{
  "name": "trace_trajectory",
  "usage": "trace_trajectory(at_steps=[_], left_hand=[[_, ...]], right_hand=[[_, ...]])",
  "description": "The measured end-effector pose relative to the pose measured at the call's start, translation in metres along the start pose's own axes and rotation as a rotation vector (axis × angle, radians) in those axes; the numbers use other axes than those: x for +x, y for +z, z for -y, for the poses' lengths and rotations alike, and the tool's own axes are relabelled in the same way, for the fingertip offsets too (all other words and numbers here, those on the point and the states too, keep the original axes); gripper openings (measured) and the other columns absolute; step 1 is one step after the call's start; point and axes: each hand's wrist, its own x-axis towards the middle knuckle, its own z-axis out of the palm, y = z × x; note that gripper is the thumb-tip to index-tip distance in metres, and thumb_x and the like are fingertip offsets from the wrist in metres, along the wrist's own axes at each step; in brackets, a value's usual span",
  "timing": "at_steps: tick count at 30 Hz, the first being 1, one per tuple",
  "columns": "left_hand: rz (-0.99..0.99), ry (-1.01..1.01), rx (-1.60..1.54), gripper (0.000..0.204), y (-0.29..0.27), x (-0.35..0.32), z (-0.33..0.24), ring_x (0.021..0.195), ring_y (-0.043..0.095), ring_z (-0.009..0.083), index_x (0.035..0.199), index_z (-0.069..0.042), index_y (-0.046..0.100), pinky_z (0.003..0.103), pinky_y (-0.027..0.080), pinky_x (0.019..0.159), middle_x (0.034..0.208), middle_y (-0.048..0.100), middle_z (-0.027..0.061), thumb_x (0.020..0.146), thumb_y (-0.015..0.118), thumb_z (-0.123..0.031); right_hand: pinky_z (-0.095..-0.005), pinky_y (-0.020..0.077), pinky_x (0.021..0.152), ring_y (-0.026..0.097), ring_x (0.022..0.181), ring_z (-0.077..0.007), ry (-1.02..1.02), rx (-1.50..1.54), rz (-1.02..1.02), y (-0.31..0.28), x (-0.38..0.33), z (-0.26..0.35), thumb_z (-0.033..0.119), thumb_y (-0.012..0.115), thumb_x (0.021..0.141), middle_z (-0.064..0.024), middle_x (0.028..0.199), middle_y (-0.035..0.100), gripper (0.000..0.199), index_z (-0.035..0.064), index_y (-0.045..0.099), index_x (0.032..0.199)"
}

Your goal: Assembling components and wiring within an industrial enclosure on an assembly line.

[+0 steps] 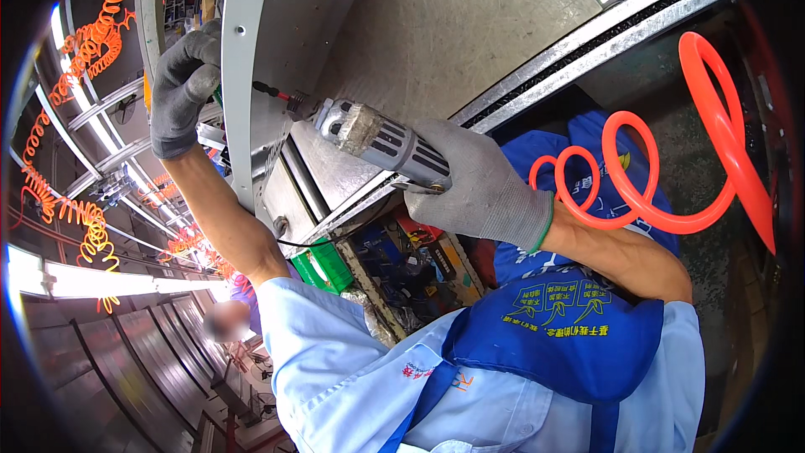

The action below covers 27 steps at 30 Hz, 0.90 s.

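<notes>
A tall grey metal panel (239,59) with small holes along its flange stands in front of me. At its left side, my gloved left hand (184,88) is closed with curled fingers. The fingertips are partly hidden by the panel's edge, and what they hold, if anything, cannot be made out. My gloved right hand (478,180) is wrapped round a grey power screwdriver (381,138) with worn tape about its front. Its dark bit with a red collar (281,95) points left at the panel's inner face, its tip by the flange.
A red coiled air hose (637,176) hangs at the right. Below the metal frame rail (579,42) are a green box (323,267) and assorted parts in a bin. More orange coiled hoses (92,42) hang at the left. Another person (235,315) stands in the background.
</notes>
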Motion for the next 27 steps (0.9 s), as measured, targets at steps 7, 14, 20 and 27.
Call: trace_trajectory(at_steps=[7,14,20,27], left_hand=[[-0.013,-0.011,0.001,0.036,-0.0004,-0.0012,-0.0001,0.09,0.054,0.0147,0.091,-0.005,0.064,0.029,0.042,0.082,0.093,0.06,0.0021,0.08,0.081,-0.034],[-0.032,-0.046,0.011,0.038,-0.0008,-0.0027,-0.0008,0.09,0.055,0.0144,0.09,-0.005,0.064,0.029,0.043,0.083,0.093,0.06,0.002,0.08,0.082,-0.036],[-0.017,-0.032,0.002,0.038,-0.0013,-0.0014,0.0,0.09,0.055,0.0139,0.09,-0.005,0.065,0.028,0.043,0.083,0.095,0.06,0.0021,0.079,0.082,-0.036],[-0.03,-0.024,0.006,0.037,0.0009,-0.0013,-0.001,0.089,0.055,0.0139,0.091,-0.005,0.064,0.028,0.042,0.082,0.094,0.06,0.0016,0.08,0.082,-0.035]], right_hand=[[-0.0444,0.054,0.08,0.066,0.093,-0.0392,0.014,-0.041,0.016,-0.0018,-0.0007,0.002,0.017,0.072,0.071,-0.0215,0.101,0.061,0.051,0.0005,0.056,0.117],[-0.0443,0.0541,0.08,0.066,0.093,-0.0392,-0.019,-0.035,-0.001,-0.0002,-0.001,-0.0008,0.017,0.073,0.072,-0.0217,0.101,0.061,0.053,-0.0002,0.056,0.119],[-0.044,0.054,0.081,0.066,0.094,-0.039,-0.035,-0.017,-0.006,0.0004,-0.001,-0.0019,0.017,0.073,0.072,-0.0217,0.102,0.062,0.054,-0.0002,0.055,0.12],[-0.0441,0.0538,0.081,0.066,0.094,-0.0384,0.041,0.021,0.034,-0.0009,-0.0003,0.0017,0.016,0.073,0.071,-0.0213,0.102,0.062,0.05,0.0005,0.056,0.116]])
